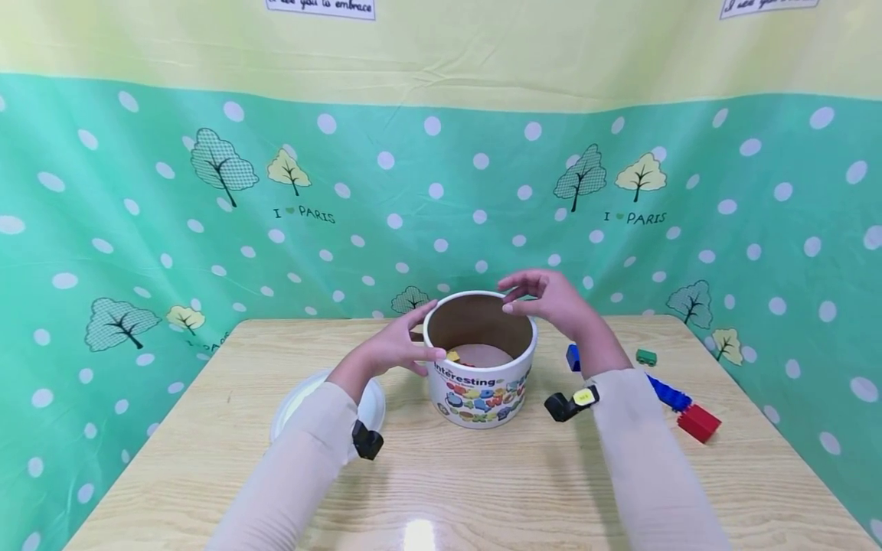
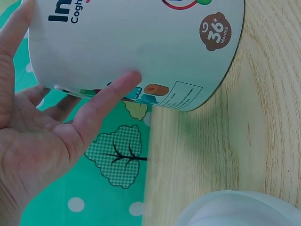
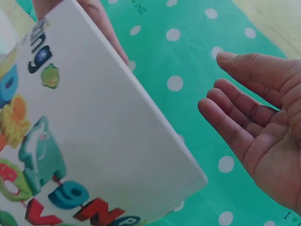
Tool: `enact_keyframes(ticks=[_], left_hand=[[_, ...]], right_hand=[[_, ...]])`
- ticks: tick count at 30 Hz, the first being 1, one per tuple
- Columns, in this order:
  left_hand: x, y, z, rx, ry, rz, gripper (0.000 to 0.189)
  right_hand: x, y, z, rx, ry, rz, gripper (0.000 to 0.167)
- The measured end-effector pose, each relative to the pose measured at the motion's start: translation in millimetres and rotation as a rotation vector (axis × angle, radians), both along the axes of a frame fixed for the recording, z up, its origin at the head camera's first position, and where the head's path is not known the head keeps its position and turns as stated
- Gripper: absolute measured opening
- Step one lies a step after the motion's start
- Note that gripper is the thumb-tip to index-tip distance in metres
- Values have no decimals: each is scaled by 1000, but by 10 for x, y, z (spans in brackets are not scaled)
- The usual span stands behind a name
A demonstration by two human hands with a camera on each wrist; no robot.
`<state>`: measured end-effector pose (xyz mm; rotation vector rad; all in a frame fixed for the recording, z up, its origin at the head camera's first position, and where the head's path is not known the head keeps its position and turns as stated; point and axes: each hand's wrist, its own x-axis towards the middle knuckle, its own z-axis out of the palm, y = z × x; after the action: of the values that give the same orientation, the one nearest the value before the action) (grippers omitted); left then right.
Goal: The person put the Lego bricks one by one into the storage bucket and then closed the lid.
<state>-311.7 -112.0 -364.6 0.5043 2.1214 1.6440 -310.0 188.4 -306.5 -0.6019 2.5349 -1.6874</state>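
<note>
A white printed tub [image 1: 475,394] stands upright on the table with its top uncovered. A yellow block [image 1: 452,356] and some red show at its bottom. My left hand [image 1: 396,344] holds the tub at its left side, thumb at the front rim, fingers spread along the wall. One finger presses on the printed wall [image 2: 117,47] in the left wrist view. My right hand [image 1: 547,298] hovers by the far right rim, fingers loosely bent with nothing between them. From the right wrist, that hand [image 3: 263,113] appears apart from the tub [image 3: 122,127].
A white round lid [image 1: 372,402] lies on the table [image 1: 482,490] at left, partly under my left forearm. To the right lie a blue block [image 1: 573,357], a green block [image 1: 646,357], a blue piece [image 1: 668,392] and a red block [image 1: 699,423]. A patterned curtain [image 1: 441,214] hangs behind.
</note>
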Motion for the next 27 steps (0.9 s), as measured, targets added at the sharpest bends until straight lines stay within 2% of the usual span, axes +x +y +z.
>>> enact_keyframes(ticks=[4,11,17,23,27], left_hand=[[6,4,-3,3,6,-4,100],[6,0,1,-6,9,-6,101],[-1,4,27,3,12,-17,101],[4,12,22,6,4,-12,102],[8,6,15,-3,-1,-4,102]], right_hand=[[125,62,-12,-26,37,-9,40],[311,191,-41,-51,50,-45,43],[368,327,-120,-88,79,-49,38],[436,485,-217,-69,128,-59,39],[504,573,-266,-68,131,-66,41]])
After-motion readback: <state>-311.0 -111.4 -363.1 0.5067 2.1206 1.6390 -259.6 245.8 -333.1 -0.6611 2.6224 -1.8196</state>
